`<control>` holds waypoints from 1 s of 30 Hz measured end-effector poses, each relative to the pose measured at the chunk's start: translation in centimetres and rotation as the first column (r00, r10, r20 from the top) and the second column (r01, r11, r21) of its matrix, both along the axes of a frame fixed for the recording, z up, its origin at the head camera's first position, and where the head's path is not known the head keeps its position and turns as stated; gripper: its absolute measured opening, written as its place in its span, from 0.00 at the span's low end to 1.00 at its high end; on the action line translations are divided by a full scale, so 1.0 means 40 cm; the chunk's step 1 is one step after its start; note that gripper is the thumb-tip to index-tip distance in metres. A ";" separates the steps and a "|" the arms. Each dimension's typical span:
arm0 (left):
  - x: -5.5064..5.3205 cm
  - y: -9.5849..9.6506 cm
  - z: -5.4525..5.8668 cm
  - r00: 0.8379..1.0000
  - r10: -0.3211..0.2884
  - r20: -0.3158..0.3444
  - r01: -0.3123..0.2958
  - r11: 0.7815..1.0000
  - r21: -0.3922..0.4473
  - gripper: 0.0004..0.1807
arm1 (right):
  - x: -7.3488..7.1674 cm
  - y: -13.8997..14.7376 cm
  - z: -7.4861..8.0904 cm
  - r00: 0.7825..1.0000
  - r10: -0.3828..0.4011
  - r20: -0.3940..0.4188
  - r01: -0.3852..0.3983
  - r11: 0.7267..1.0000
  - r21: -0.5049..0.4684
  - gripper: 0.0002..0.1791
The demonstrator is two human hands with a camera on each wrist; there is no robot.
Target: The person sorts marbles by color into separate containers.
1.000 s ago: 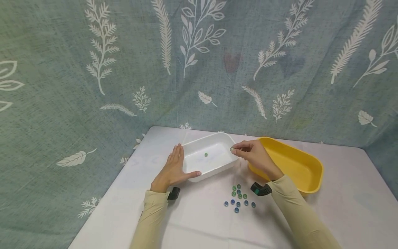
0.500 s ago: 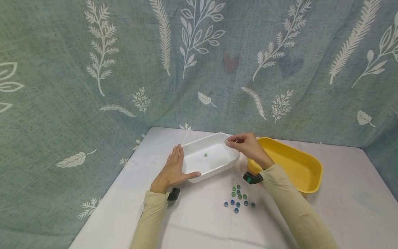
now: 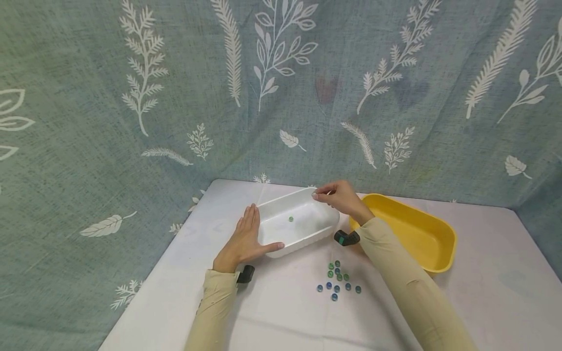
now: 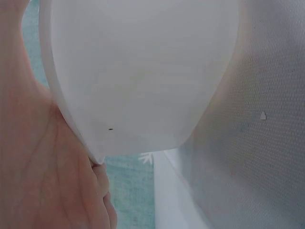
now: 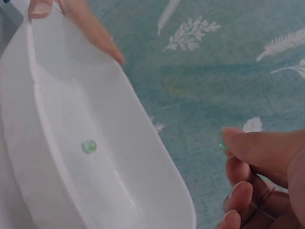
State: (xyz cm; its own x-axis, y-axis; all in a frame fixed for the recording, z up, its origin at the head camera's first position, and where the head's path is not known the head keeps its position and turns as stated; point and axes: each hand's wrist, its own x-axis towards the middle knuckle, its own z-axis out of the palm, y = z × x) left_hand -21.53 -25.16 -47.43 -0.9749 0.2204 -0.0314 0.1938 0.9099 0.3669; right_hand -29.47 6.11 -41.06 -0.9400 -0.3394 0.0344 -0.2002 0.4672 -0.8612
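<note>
Resting left, pinching right

The left hand [image 3: 240, 243] lies at a white oblong plastic tub [image 3: 303, 242], fingers pressed together, thumb spread onto the near rim; it looks light and stiff, best held there; inside sits a round green glassy bead [image 3: 291, 219]; near the far rim, the right hand [image 3: 344, 197] pinches a translucent green bead [image 5: 222, 145], likely hard and slippery, best taken edgewise; loose blue and green beads [image 3: 336, 288] dot the white desk [image 3: 263, 317]; rightmost, a yellow oblong plastic tub [image 3: 404, 226].

Screened tabletop setup: leafy cloth bkdrop [image 3: 189, 83] behind wht tbl [image 3: 276, 297]; rm type unclear.
</note>
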 end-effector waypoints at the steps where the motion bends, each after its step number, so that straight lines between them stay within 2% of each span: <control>1: 0.000 0.000 0.000 1.000 0.000 0.000 0.000 1.000 0.002 0.77 | -0.005 -0.002 -0.003 1.000 0.003 0.002 -0.003 1.000 0.003 0.15; 8: 0.002 -0.001 -0.001 1.000 -0.004 0.014 0.004 1.000 -0.024 0.76 | -0.030 -0.018 -0.025 1.000 0.009 0.023 -0.010 1.000 0.006 0.15; 15: 0.000 0.002 0.003 1.000 -0.006 0.003 0.006 1.000 -0.018 0.76 | -0.051 -0.034 -0.035 0.999 0.006 0.032 -0.007 0.998 0.060 0.14; 23: 0.000 0.000 0.001 1.000 -0.006 0.003 0.007 1.000 -0.024 0.76 | -0.063 -0.053 -0.044 0.995 -0.024 0.101 0.017 0.997 0.074 0.14; 30: 0.001 -0.003 0.001 1.000 -0.004 -0.006 0.004 1.000 -0.020 0.76 | -0.072 -0.062 -0.050 0.998 -0.025 0.057 0.017 0.990 0.139 0.13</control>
State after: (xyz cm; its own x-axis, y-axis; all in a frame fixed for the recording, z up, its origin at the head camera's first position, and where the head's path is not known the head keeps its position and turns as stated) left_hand -21.47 -25.30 -47.41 -0.9743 0.2234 -0.0304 0.1992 0.9163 0.3474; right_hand -32.34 3.61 -43.05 -0.9461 -0.3169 -0.0664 -0.1404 0.5862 -0.7979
